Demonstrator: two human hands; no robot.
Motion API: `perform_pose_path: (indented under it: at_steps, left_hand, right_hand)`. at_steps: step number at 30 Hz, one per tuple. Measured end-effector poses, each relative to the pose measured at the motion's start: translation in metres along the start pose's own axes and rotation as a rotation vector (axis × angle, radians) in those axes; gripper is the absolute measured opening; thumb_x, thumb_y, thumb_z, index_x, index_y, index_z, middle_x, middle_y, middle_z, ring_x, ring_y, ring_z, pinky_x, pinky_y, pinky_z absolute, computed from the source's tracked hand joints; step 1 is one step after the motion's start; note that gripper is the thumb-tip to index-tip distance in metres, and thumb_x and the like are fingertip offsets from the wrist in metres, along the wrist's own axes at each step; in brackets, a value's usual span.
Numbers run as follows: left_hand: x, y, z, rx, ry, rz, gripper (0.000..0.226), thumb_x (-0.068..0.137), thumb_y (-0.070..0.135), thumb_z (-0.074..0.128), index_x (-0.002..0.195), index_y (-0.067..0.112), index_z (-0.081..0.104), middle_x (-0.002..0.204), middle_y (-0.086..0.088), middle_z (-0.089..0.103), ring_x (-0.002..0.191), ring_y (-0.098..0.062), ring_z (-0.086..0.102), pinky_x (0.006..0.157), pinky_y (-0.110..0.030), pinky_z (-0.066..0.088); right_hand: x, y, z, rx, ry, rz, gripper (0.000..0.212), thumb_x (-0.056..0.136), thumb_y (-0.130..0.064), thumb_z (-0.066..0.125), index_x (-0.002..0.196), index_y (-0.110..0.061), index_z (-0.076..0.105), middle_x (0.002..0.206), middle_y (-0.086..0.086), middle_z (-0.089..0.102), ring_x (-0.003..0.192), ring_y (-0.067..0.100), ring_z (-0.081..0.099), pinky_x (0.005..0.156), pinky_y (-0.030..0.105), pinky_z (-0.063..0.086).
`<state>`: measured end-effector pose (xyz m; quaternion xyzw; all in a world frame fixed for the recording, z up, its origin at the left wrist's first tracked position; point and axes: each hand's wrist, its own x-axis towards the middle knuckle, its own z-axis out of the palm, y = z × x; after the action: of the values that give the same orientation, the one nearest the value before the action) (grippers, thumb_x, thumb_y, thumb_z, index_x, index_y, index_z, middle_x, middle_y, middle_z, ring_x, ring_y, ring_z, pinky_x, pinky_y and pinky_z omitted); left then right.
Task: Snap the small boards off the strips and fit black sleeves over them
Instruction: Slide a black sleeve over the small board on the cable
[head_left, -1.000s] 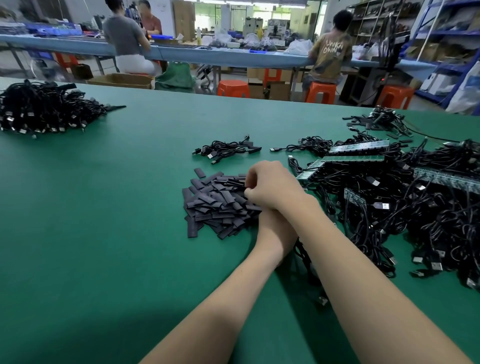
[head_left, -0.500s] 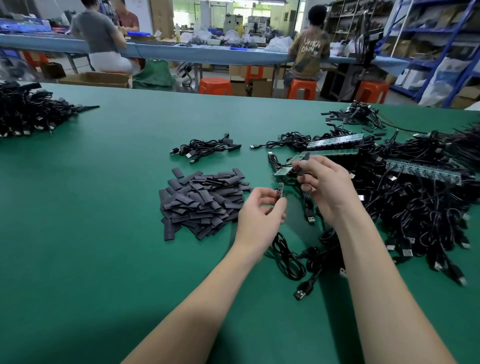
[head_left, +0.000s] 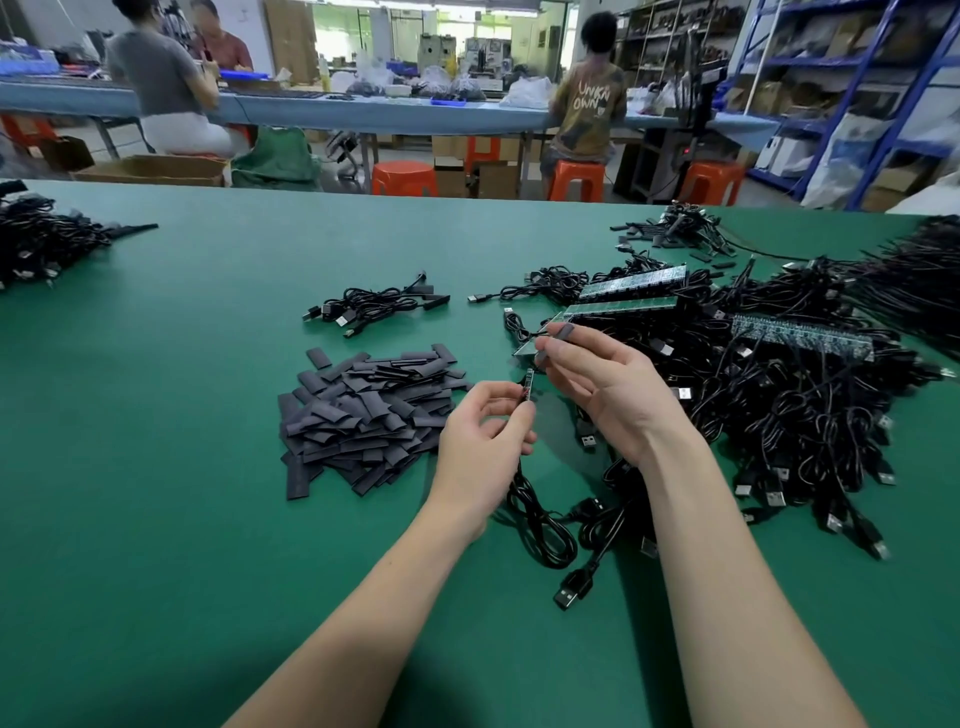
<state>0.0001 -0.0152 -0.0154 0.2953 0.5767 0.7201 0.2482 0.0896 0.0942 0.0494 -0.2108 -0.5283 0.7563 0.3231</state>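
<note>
At frame centre, the left hand (head_left: 480, 441) pinches a small dark circuit board (head_left: 528, 384) upright; the right hand (head_left: 605, 384) pinches a flat black sleeve (head_left: 560, 335) just above. The person should align the sleeve's mouth squarely, then slide down.

A pile of sleeves (head_left: 366, 415) lay at the frame's centre-left on the table (head_left: 156, 467); board strips (head_left: 631, 283) sat atop tangled cables (head_left: 805, 405) at right.

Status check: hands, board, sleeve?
Left hand pinches small board, cable trailing. Right hand pinches black sleeve just above it, not yet on. Nothing between them.
</note>
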Motion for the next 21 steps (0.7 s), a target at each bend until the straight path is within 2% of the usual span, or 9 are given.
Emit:
perform_pose_path:
  at_steps: [3,8,13,15,19,21]
  left_hand:
    - [0.0001,0.0004,-0.0006,-0.008,-0.001,0.004,0.008,0.094,0.012,0.067,0.098,0.019,0.067,0.081,0.006,0.068,0.066,-0.010,0.066,0.064,-0.020,0.053]
    - [0.0000,0.0006,-0.0013,-0.013,-0.016,0.005,0.008,0.094,0.011,0.067,0.099,0.018,0.068,0.078,0.009,0.068,0.066,-0.011,0.065,0.064,-0.020,0.053]
    - [-0.0002,0.0010,-0.0014,-0.018,-0.022,0.009,0.008,0.094,0.010,0.067,0.098,0.017,0.068,0.079,0.006,0.068,0.065,-0.010,0.065,0.063,-0.020,0.052]
    - [0.0001,0.0009,-0.0014,-0.018,-0.026,0.007,0.008,0.094,0.010,0.067,0.098,0.017,0.068,0.078,0.006,0.067,0.065,-0.010,0.065,0.063,-0.020,0.052]
    - [0.0000,0.0011,-0.0006,-0.014,-0.041,0.002,0.008,0.094,0.010,0.067,0.099,0.016,0.069,0.076,0.009,0.068,0.065,-0.010,0.064,0.063,-0.020,0.052]
    - [-0.0003,0.0015,-0.0009,-0.013,-0.045,0.005,0.009,0.094,0.009,0.067,0.098,0.017,0.069,0.078,0.008,0.067,0.065,-0.010,0.064,0.063,-0.021,0.052]
  right_hand:
    - [0.0021,0.0011,-0.0025,-0.036,0.039,-0.008,0.032,0.085,-0.001,0.076,0.116,0.002,0.070,0.092,0.008,0.074,0.084,0.015,0.071,0.080,0.019,0.056]
    - [0.0036,0.0020,-0.0038,-0.068,0.059,-0.012,0.023,0.082,0.000,0.078,0.105,0.000,0.074,0.088,0.008,0.076,0.080,0.014,0.071,0.078,0.019,0.056]
    - [0.0047,0.0049,-0.0033,-0.142,0.035,-0.038,0.023,0.083,0.001,0.077,0.105,0.002,0.071,0.060,-0.005,0.069,0.055,0.003,0.063,0.078,0.020,0.057]
    - [0.0044,0.0042,-0.0039,-0.157,0.032,-0.056,0.020,0.083,0.001,0.078,0.102,0.000,0.072,0.064,-0.002,0.071,0.060,0.005,0.066,0.076,0.019,0.056]
    - [0.0031,0.0013,-0.0029,-0.208,0.060,-0.100,0.018,0.080,0.001,0.080,0.096,-0.007,0.076,0.085,0.008,0.078,0.078,0.011,0.073,0.073,0.017,0.056]
    - [0.0021,-0.0004,-0.0020,-0.227,0.061,-0.097,0.019,0.080,0.001,0.081,0.096,-0.008,0.076,0.087,0.009,0.079,0.080,0.012,0.074,0.071,0.016,0.055]
